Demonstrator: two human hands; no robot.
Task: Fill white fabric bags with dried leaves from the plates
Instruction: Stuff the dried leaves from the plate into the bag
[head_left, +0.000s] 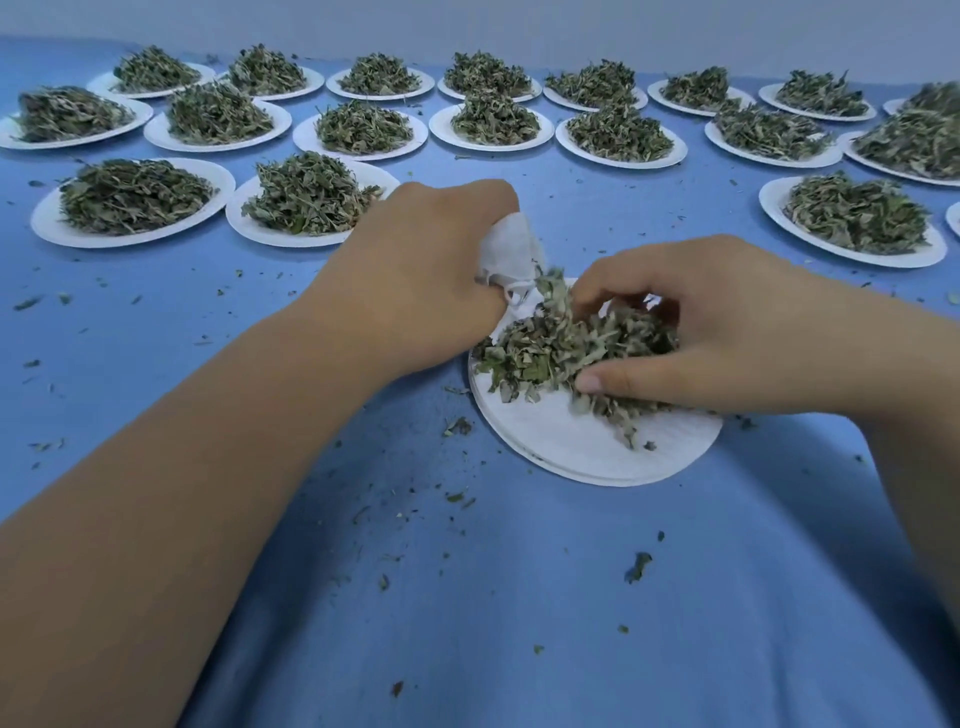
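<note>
The white fabric bag (511, 249) is gripped by the left hand (415, 280) at the paper plate's (587, 447) far rim. Its mouth is hidden, probably facing the dried leaves (545, 348), which are pinched between curled fingers of the right hand (727, 332). Small pinches should be fed in over the plate.
</note>
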